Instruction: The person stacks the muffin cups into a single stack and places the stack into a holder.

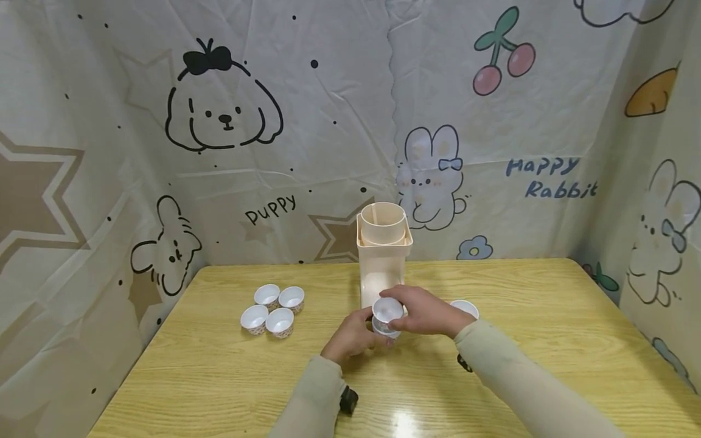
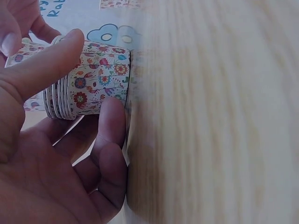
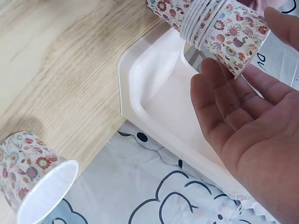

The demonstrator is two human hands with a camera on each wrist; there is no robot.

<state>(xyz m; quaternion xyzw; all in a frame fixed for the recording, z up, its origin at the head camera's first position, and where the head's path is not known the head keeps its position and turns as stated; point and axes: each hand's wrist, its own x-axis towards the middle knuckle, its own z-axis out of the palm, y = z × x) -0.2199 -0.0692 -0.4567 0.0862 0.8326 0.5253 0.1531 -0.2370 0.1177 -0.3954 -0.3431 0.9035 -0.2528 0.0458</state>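
Note:
Several nested floral paper cups point(image 2: 100, 77) stand on the table, with their stacked rims showing in the left wrist view. My left hand point(image 1: 353, 336) grips this stack low down, thumb on one side and fingers curled on the other. Above it, my right hand point(image 1: 424, 311) holds an upper paper cup point(image 1: 387, 309), its white mouth facing up. In the right wrist view the upper cup's floral wall point(image 3: 236, 35) lies between thumb and fingers, its lower end meeting the rims. Directly behind both hands is a tall beige plastic stand point(image 1: 381, 267) topped by a round tube point(image 1: 383, 222).
Several paper cups point(image 1: 280, 321) sit grouped, mouths up, on the left of the wooden table point(image 1: 208, 377). Another floral cup point(image 3: 32, 170) stands to the right, partly behind my right forearm in the head view. A printed cloth point(image 1: 339, 152) hangs behind the table.

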